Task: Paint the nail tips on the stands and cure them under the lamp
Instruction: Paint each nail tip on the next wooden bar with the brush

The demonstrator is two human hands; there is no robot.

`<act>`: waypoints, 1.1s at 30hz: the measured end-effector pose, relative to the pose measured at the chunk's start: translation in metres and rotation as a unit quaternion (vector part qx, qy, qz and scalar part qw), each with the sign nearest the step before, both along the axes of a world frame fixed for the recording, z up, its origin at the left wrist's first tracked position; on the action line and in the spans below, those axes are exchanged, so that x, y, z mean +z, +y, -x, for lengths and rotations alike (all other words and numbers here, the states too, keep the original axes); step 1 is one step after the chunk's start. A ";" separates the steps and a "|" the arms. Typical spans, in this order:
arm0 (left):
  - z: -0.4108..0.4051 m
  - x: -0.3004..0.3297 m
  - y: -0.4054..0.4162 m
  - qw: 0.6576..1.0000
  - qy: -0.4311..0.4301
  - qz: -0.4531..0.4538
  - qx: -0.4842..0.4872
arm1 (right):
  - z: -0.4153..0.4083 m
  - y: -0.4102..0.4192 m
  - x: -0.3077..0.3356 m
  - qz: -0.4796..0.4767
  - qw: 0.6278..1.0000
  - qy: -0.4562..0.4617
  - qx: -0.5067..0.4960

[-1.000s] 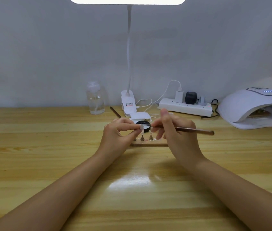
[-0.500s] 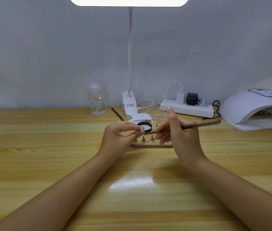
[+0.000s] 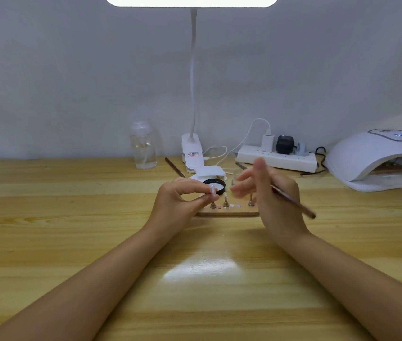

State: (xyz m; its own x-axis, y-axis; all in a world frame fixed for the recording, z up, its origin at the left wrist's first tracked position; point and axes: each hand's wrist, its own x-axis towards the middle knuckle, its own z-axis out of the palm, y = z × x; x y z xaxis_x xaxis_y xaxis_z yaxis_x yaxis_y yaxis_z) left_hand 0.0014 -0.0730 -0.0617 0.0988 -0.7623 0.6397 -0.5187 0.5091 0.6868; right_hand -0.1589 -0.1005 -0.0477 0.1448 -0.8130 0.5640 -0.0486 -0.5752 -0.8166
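A small wooden board lies at the table's middle with brass nail stands and small dots of colour on it. My left hand pinches a pale nail tip between thumb and forefinger, just above the leftmost stand. My right hand hovers to the right of the board, blurred, fingers spread toward the stands. It holds a thin brown brush whose handle points down and to the right. A black-rimmed jar lid sits behind the board.
The white curing lamp stands at the far right, opening toward me. A power strip, a clip desk lamp's base, a clear bottle and a second brush line the back. White pads lie by the lid.
My right hand has pulled the brush away from the nail tip and swung its handle from pointing up-right to down-right. My left hand still pinches the tip in nearly the same place.
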 end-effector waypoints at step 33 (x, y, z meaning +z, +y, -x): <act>-0.007 -0.012 -0.011 0.972 -0.114 -0.184 0.095 | 0.025 -0.033 -0.021 0.203 0.925 0.310 -0.081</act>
State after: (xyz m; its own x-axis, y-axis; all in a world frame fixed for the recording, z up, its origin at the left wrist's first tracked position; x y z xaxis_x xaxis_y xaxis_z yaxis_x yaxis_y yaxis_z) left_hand 0.0080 -0.0841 -0.0741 0.1485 -0.9253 0.3488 -0.7395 0.1303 0.6605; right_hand -0.1838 -0.1332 -0.0687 0.4376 -0.5925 0.6763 -0.5485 -0.7719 -0.3213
